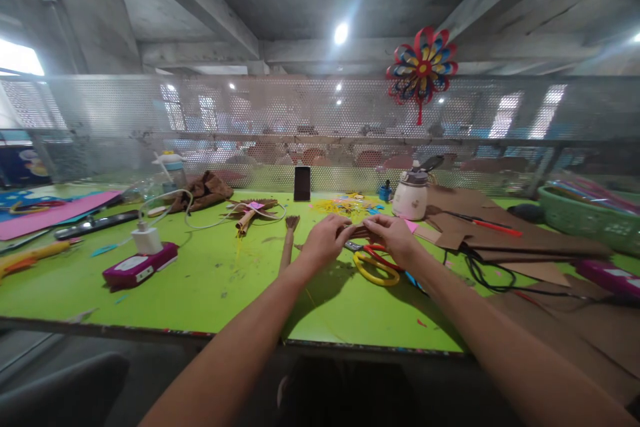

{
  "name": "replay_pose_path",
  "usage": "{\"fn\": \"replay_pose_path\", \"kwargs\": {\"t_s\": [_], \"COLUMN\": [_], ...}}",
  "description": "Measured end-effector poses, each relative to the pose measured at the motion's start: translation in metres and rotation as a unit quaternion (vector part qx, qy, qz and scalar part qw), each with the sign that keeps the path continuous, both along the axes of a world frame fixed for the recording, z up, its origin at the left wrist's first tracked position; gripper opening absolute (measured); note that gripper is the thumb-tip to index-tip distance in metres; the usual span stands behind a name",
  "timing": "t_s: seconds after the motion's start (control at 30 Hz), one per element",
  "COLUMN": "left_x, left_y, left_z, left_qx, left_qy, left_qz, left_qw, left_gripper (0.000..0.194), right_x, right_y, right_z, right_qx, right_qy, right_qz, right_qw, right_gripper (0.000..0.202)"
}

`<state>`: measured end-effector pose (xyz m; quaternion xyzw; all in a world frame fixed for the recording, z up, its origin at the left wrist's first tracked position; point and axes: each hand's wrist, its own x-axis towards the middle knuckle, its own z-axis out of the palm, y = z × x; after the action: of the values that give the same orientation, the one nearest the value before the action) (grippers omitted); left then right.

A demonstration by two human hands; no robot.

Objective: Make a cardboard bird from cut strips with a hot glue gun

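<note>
My left hand (325, 240) and my right hand (393, 235) meet near the middle of the green table (200, 287). Between their fingertips they pinch a small strip of brown paper (361, 232). Just under my right hand lie scissors with yellow and red handles (377, 272). A rolled brown paper stick with a frayed top (289, 240) rests left of my left hand. Farther left is a brown paper piece with pointed ends and a rolled stem (246, 219). Yellow paper shreds (345, 205) are heaped beyond my hands.
A phone (302, 184) stands upright at the back, with a white bottle (411, 195) to its right. Brown paper sheets (490, 233), black cables and a green basket (590, 217) fill the right side. At left is a purple power strip (140, 267) with a white charger.
</note>
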<state>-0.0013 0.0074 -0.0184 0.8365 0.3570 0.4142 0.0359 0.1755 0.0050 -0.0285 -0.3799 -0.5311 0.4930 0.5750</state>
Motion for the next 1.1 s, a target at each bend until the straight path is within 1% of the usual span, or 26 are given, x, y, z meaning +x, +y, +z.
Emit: {"fn": "replay_pose_path", "kwargs": {"t_s": [0.1,0.17,0.23,0.3,0.37,0.4,0.47,0.57,0.67,0.83,0.97,1.1], "left_x": [-0.0009,-0.0008,-0.0004,-0.0002,-0.0007,-0.0011,-0.0022,-0.0032,-0.0029,-0.0012,-0.0015,-0.003], "left_y": [0.0053,0.0066,0.006,0.0046,0.0036,0.0034,0.0037,0.0049,0.0052,0.0038,0.0065,0.0111], "left_z": [0.0005,0.0012,0.002,0.0026,0.0031,0.0033,0.0036,0.0039,0.0048,0.0071,0.0048,0.0014], "left_qx": [-0.085,-0.173,-0.277,-0.367,-0.421,-0.434,-0.442,-0.438,-0.428,-0.402,-0.392,-0.388], "left_qy": [-0.067,-0.108,-0.155,-0.207,-0.251,-0.269,-0.299,-0.331,-0.351,-0.371,-0.395,-0.401], "left_qz": [-0.015,-0.027,-0.061,-0.106,-0.145,-0.157,-0.166,-0.161,-0.15,-0.127,-0.138,-0.148], "left_qw": [0.994,0.979,0.946,0.901,0.859,0.845,0.829,0.82,0.819,0.828,0.819,0.817], "left_gripper": [0.032,0.033,0.032,0.031,0.03,0.029,0.026,0.02,0.016,0.013,0.013,0.015], "right_x": [0.001,0.0006,0.0001,-0.0004,-0.0007,-0.0009,-0.0014,-0.0021,-0.0026,-0.0032,-0.0026,-0.0001], "right_y": [0.0012,0.0008,-0.0001,-0.0011,-0.0021,-0.0027,-0.0041,-0.0061,-0.0067,-0.0048,-0.0025,-0.0005], "right_z": [0.0005,0.0016,0.0029,0.0042,0.0053,0.006,0.0073,0.0089,0.0091,0.0068,0.0049,0.0043], "right_qx": [0.025,0.04,0.052,0.063,0.075,0.078,0.08,0.082,0.094,0.1,0.095,0.081], "right_qy": [-0.013,-0.015,-0.01,-0.01,-0.016,-0.021,-0.028,-0.047,-0.064,-0.067,-0.061,-0.044], "right_qz": [-0.018,-0.022,-0.021,-0.02,-0.023,-0.026,-0.034,-0.043,-0.05,-0.076,-0.074,-0.085], "right_qw": [0.999,0.999,0.998,0.998,0.997,0.996,0.996,0.995,0.992,0.99,0.991,0.992], "right_gripper": [0.03,0.029,0.028,0.027,0.026,0.026,0.026,0.026,0.025,0.025,0.029,0.034]}}
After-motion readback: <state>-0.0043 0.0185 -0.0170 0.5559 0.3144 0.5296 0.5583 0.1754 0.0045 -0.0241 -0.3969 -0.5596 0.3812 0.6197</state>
